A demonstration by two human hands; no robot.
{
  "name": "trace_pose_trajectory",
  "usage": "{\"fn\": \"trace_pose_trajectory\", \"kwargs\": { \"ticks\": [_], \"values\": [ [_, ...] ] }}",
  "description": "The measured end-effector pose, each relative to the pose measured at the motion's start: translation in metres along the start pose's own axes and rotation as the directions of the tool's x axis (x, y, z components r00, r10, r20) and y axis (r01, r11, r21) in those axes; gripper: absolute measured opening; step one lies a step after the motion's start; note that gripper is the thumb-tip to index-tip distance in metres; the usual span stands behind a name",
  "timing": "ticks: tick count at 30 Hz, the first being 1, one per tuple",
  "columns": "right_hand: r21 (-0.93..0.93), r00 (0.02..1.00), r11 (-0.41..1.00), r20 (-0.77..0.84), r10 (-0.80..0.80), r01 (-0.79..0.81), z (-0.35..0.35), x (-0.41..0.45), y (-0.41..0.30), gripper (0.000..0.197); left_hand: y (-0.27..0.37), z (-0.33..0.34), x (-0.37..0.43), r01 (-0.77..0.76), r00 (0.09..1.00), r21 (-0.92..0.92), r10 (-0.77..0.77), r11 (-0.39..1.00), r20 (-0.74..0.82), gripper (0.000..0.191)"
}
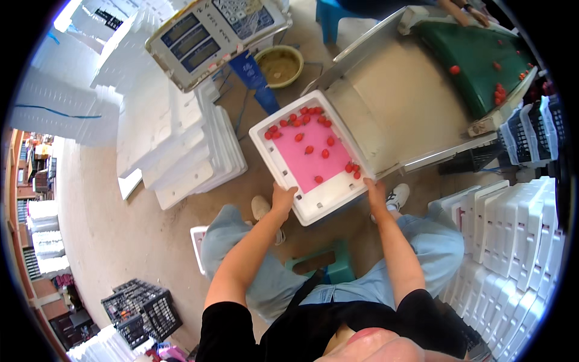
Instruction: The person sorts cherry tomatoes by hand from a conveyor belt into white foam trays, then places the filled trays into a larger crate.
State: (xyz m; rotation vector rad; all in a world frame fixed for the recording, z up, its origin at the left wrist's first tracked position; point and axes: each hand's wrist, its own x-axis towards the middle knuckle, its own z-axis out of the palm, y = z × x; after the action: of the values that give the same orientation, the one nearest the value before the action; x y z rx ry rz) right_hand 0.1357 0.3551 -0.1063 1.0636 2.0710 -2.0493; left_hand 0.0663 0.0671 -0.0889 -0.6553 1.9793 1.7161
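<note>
A white foam tray [312,212] lies before me, its floor partly lined with a pink sheet [296,160]. My left hand [283,199] grips its near left corner, thumb over the rim. At the near right corner, my right hand [376,195] holds the rim the same way. Small red fruits [309,150], apparently cherry tomatoes, line the far side of the tray. Others are scattered over the sheet, with a small cluster by the right wall. The tray's right side meets the edge of a pale sorting chute [402,99]; what supports the tray underneath is hidden.
A digital scale display [194,43] rises on a blue post beyond the tray. Stacked foam lids [181,149] stand left, foam trays [502,235] right. A green belt [470,59] carries red fruits near another person's hand [477,16]. A basin [280,65] and black crates [142,310] sit on the floor.
</note>
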Motion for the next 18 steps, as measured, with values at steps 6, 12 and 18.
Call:
{"fn": "trace_pose_trajectory", "kwargs": {
  "ticks": [6, 12, 18],
  "values": [
    [0.015, 0.980, 0.982, -0.073, -0.186, 0.187, 0.013, 0.006, -0.005, 0.061, -0.009, -0.008, 0.004, -0.130, 0.990, 0.052, 0.132, 0.990, -0.044, 0.060],
    [0.023, 0.976, 0.981, -0.109, -0.190, 0.193, 0.014, 0.007, 0.002, 0.059, 0.002, -0.003, -0.001, -0.147, 0.988, 0.048, 0.149, 0.988, -0.038, 0.057],
    [-0.015, 0.967, 0.971, -0.096, -0.237, 0.237, 0.011, 0.018, 0.018, 0.060, -0.001, -0.003, 0.000, -0.165, 0.985, 0.104, 0.169, 0.981, -0.034, 0.054]
  ]
}}
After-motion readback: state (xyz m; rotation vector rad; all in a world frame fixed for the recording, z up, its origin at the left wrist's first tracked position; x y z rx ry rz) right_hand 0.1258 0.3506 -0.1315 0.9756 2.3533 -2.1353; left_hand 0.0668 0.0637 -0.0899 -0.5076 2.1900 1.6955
